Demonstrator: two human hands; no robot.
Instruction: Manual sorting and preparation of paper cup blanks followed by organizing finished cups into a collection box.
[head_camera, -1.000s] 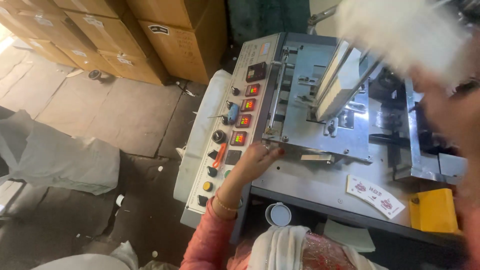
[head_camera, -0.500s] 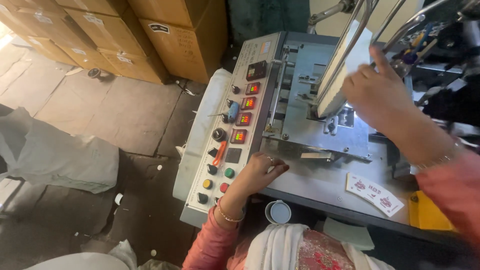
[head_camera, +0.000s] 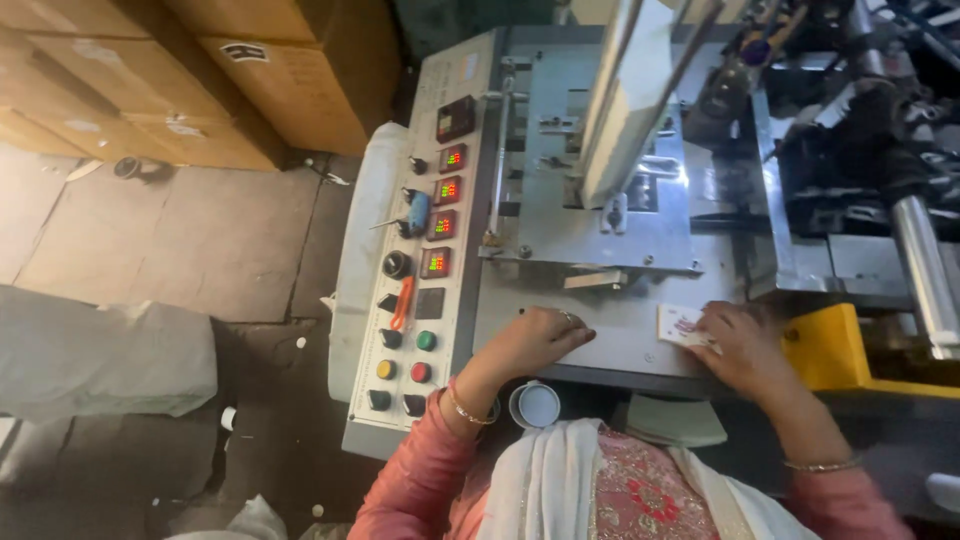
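My left hand (head_camera: 538, 340) rests with curled fingers on the near edge of the grey metal machine table (head_camera: 610, 325), holding nothing. My right hand (head_camera: 745, 345) lies on a small stack of white cards with red print (head_camera: 680, 323) on that table, fingers pressed over their right end. Above both hands stands a slanted metal chute (head_camera: 625, 110) filled with white material. The control panel (head_camera: 425, 260) with lit red displays and coloured buttons is just left of my left hand.
Brown cardboard boxes (head_camera: 200, 90) are stacked at the upper left on a concrete floor. A grey sack (head_camera: 100, 350) lies at the left. A yellow machine part (head_camera: 850, 355) and a steel roller (head_camera: 925, 270) sit at the right. A small round cup (head_camera: 535, 405) is below the table edge.
My right hand has come down from the chute at the upper right to the printed cards on the table. My left hand has stayed at the table edge.
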